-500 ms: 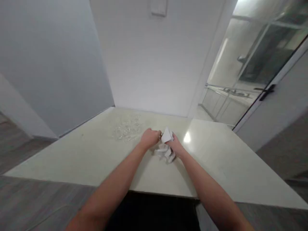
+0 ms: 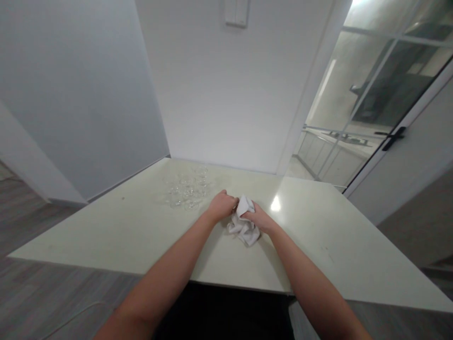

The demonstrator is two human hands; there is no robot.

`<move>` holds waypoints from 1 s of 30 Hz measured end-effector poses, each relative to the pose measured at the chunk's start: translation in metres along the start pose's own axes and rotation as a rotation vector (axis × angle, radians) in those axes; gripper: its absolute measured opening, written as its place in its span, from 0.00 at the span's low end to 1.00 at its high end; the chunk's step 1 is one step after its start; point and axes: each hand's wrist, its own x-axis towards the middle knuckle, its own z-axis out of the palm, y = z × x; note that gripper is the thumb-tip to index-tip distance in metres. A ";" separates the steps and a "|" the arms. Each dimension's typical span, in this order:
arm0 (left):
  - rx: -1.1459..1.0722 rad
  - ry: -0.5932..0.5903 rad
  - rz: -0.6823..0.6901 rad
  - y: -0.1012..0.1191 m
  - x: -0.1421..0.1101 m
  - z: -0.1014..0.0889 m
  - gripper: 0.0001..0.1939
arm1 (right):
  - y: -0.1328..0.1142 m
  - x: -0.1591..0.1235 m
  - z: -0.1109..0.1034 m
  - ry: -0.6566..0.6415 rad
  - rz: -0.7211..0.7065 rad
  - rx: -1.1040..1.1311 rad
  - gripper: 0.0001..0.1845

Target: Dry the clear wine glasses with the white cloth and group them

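My left hand (image 2: pixel 222 205) is closed on what looks like a clear glass, mostly hidden by the fingers and the cloth. A white cloth (image 2: pixel 245 231) bunches up against it, gripped by my right hand (image 2: pixel 260 218). Part of the cloth stands up between the two hands, and the rest hangs below in loose folds close to the tabletop. To the left of my left hand, several clear drinking glasses (image 2: pixel 189 191) stand grouped together.
Both arms reach over a pale, glossy table (image 2: pixel 106 231), which meets a white wall (image 2: pixel 226 104) at the back. A wall switch (image 2: pixel 236 13) is higher up. On the right is a glass-paned door with a black handle (image 2: pixel 393 138).
The right hand and the cloth have shifted slightly, and the cloth's folds hang differently. The left hand stays nearly in place. The view is sharper now.
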 end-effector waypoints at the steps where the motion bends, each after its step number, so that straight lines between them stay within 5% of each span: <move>1: 0.003 -0.005 -0.006 -0.001 0.000 0.001 0.05 | 0.000 0.000 0.001 -0.015 -0.064 -0.085 0.29; 9: -0.027 -0.092 -0.136 -0.009 0.000 0.005 0.07 | 0.000 0.002 0.007 0.060 -0.525 -0.567 0.35; 15: -0.046 -0.108 -0.193 -0.004 -0.001 0.005 0.08 | -0.008 -0.002 0.009 0.157 -0.510 -0.588 0.29; 19: -0.057 -0.054 -0.142 0.004 0.001 0.004 0.11 | -0.002 0.003 0.005 0.289 -0.228 -0.348 0.23; 22: -0.033 -0.042 -0.135 0.007 0.000 0.003 0.12 | 0.005 0.007 0.001 0.257 -0.035 -0.165 0.21; 24: -0.051 -0.074 -0.164 0.007 -0.001 0.004 0.13 | 0.006 0.007 -0.001 0.185 -0.068 -0.197 0.22; 30: -0.206 -0.227 -0.217 -0.001 -0.003 0.009 0.13 | -0.006 0.001 0.000 0.023 -0.481 -0.613 0.28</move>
